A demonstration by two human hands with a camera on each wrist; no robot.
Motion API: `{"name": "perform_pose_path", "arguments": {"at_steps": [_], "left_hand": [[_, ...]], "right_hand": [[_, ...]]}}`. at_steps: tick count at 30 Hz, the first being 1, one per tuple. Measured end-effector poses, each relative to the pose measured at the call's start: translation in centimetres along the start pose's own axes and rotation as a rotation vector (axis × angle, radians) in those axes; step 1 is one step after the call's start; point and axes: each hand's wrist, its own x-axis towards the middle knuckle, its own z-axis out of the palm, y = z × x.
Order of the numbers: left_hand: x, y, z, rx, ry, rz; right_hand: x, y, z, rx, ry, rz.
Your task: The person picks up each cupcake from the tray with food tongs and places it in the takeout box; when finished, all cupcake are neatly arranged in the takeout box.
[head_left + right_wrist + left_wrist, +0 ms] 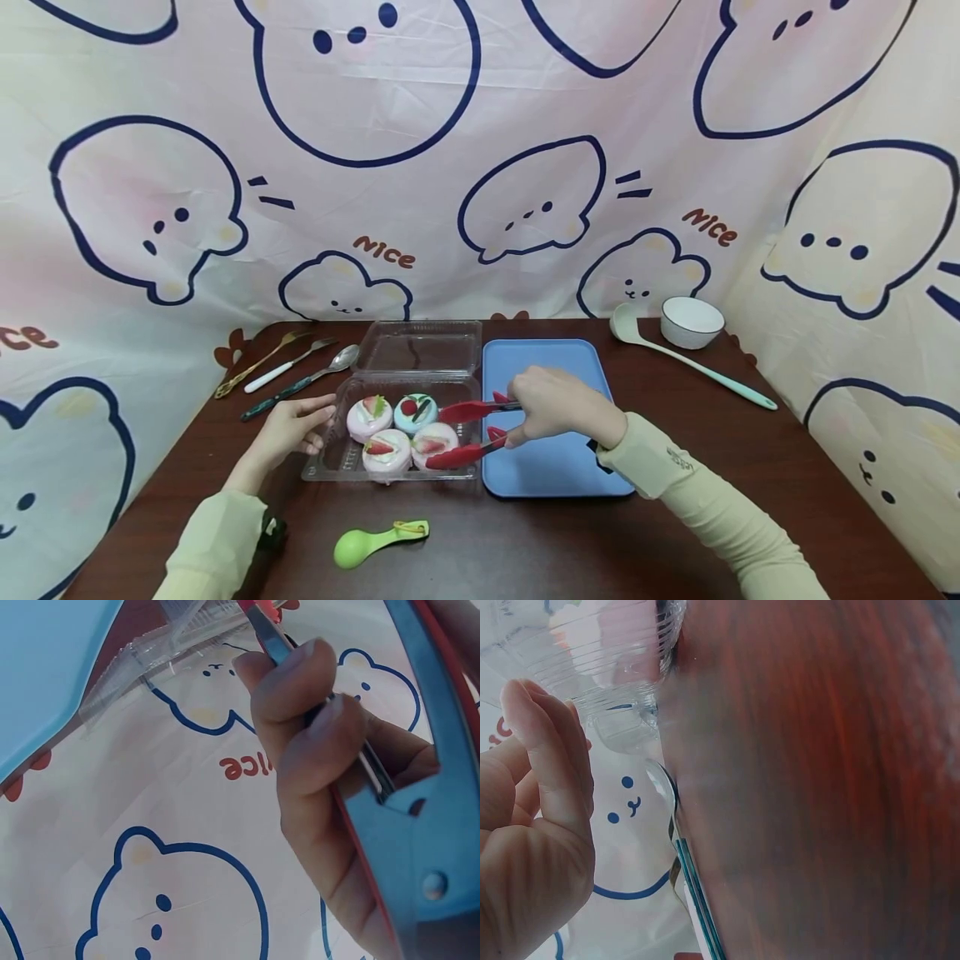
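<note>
My right hand [558, 404] grips the metal tongs [431, 847], which have red tips. The tongs' arms are spread, one red tip on each side of the front-right pink toy cupcake [435, 440]. That cupcake sits in a clear plastic container [318, 462] with its lid [420, 350] folded back. With it are a light blue cupcake [422, 408], a pink one [367, 422] with a strawberry and another pink one [388, 452]. My left hand [288, 429] is at the container's left wall, fingers loosely bent; whether they touch the wall is unclear.
Right of the container lies a blue tray [540, 475]. Left are a gold fork [258, 365], a white-handled fork [288, 364] and a spoon [300, 383]. A green scoop [367, 543] lies in front. A ladle [682, 358] and white bowl [692, 325] are back right.
</note>
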Motion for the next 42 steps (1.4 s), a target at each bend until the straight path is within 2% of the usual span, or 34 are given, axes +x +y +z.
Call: {"name": "perform_pose_path", "arguments": {"at_steps": [15,28,36,42], "left_hand": [[0.0,0.1,0.1,-0.003,-0.001,0.004],[-0.3,0.4,0.1,0.015,-0.002,0.011],[-0.4,0.2,0.1,0.008,-0.005,0.011],[-0.2,0.3,0.1,0.027,-0.004,0.01]], "right_hand": [[-0.3,0.4,0.3,0.045,0.025,0.013],[-1.4,1.7,1.0,0.103,0.059,0.011],[-3.5,4.2,0.2,0.195,0.103,0.004],[-6.5,8.3,-0.1,0.26,0.211,0.079]]}}
